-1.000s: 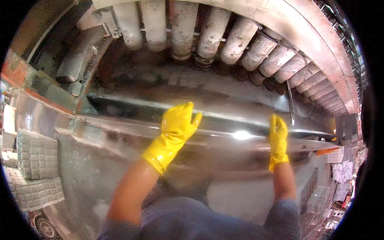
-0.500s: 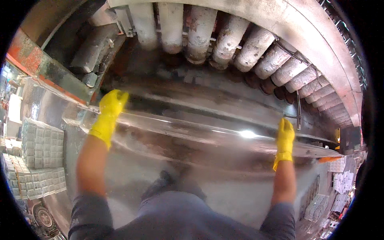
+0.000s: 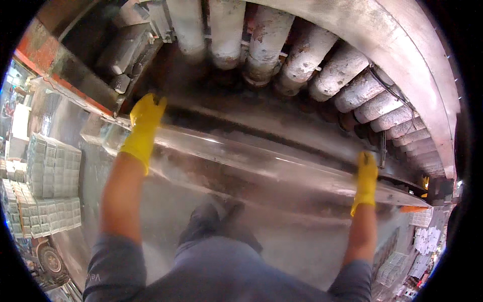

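Both my hands wear yellow rubber gloves and reach forward, wide apart, over a long shiny metal ledge [image 3: 241, 157]. My left hand [image 3: 147, 118] is at the ledge's left end, its fingers curled over the far side. Toward the right end, my right hand [image 3: 368, 171] is closed in a similar way, slightly blurred. A long grey metal strip [image 3: 266, 126] runs behind the ledge between the two hands. What the fingers grip is hidden behind the gloves, and I cannot tell whether it is this strip.
Beyond the strip stands a curved row of thick, crusted grey cylinders [image 3: 271, 45] under a pale metal beam [image 3: 362, 25]. A rusty orange-edged frame [image 3: 65, 70] bounds the left side. White plastic crates [image 3: 53, 171] are stacked at left, more crates [image 3: 395, 266] at lower right.
The view has shifted and tilted slightly, with the ledge's left end higher in the picture. Both hands stay closed at nearly the same places along the ledge.
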The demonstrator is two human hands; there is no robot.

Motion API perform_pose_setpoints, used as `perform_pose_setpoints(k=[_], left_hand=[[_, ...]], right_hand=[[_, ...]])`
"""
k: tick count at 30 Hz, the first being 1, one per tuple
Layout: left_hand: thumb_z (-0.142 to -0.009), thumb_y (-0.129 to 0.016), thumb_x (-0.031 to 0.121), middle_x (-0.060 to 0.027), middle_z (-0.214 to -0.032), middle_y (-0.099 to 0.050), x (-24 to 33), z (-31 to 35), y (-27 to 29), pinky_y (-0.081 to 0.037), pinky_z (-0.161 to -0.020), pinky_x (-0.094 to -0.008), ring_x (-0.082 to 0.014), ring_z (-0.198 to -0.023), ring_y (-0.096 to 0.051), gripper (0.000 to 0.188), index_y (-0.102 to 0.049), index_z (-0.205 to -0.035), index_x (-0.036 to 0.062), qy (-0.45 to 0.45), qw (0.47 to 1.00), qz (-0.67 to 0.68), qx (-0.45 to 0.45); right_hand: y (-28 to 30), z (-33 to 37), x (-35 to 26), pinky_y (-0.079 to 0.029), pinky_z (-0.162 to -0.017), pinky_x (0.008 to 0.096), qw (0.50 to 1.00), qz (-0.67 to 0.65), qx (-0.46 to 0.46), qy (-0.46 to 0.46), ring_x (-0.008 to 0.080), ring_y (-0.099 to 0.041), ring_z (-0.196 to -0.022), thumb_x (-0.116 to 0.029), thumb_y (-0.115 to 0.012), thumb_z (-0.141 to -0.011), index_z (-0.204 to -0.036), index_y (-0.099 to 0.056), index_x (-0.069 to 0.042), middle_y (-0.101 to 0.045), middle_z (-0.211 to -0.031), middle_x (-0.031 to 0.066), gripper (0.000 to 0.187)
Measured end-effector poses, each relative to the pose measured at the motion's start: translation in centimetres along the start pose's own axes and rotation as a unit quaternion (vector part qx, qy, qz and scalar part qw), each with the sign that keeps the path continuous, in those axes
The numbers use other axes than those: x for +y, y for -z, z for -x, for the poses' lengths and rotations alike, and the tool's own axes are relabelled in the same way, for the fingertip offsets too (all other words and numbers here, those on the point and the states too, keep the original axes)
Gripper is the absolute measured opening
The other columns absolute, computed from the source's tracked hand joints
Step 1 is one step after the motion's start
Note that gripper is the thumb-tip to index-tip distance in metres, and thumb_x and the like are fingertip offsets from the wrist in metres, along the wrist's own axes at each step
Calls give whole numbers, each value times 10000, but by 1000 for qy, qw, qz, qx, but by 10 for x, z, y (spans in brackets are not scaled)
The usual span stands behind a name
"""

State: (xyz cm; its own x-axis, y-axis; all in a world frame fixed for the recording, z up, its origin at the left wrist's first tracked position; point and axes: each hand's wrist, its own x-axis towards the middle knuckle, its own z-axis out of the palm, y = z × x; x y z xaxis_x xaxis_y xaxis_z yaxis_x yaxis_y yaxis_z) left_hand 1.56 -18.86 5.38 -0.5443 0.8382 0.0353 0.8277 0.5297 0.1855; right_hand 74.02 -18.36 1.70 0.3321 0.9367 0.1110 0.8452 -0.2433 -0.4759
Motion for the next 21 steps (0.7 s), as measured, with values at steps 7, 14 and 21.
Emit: perform_pose_setpoints(k=[7, 14, 21], left_hand=[[-886, -610, 533, -176, -1181, -700, 16, -22, 8, -514, -941, -490, -373, -1110, -656, 513, -687, -1156, 103, 7, 1000, -8, -6], [-920, -518, 551, -177, -1201, -691, 34, -32, 24, -509, -942, -526, -407, -1120, -646, 537, -685, -1179, 111, 22, 997, -47, -54], [-892, -595, 572, -164, -1205, -699, 2, -18, 20, -502, -971, -473, -371, -1133, -649, 577, -684, -1220, 105, -134, 990, 19, -28]], right_hand=[[-7, 2, -59, -581, -662, 357, 996, -66, 12, -57, 268, -711, -905, -400, -622, -981, -1236, -670, -67, -704, -1161, 152, 423], [-35, 18, -132, -580, -658, 346, 999, -4, -3, -43, 235, -724, -832, -451, -608, -975, -1235, -677, -116, -738, -1081, 108, 429], [-45, 23, -144, -577, -571, 326, 996, -41, -17, -72, 225, -711, -804, -434, -610, -977, -1242, -656, -74, -717, -1102, 102, 449]])
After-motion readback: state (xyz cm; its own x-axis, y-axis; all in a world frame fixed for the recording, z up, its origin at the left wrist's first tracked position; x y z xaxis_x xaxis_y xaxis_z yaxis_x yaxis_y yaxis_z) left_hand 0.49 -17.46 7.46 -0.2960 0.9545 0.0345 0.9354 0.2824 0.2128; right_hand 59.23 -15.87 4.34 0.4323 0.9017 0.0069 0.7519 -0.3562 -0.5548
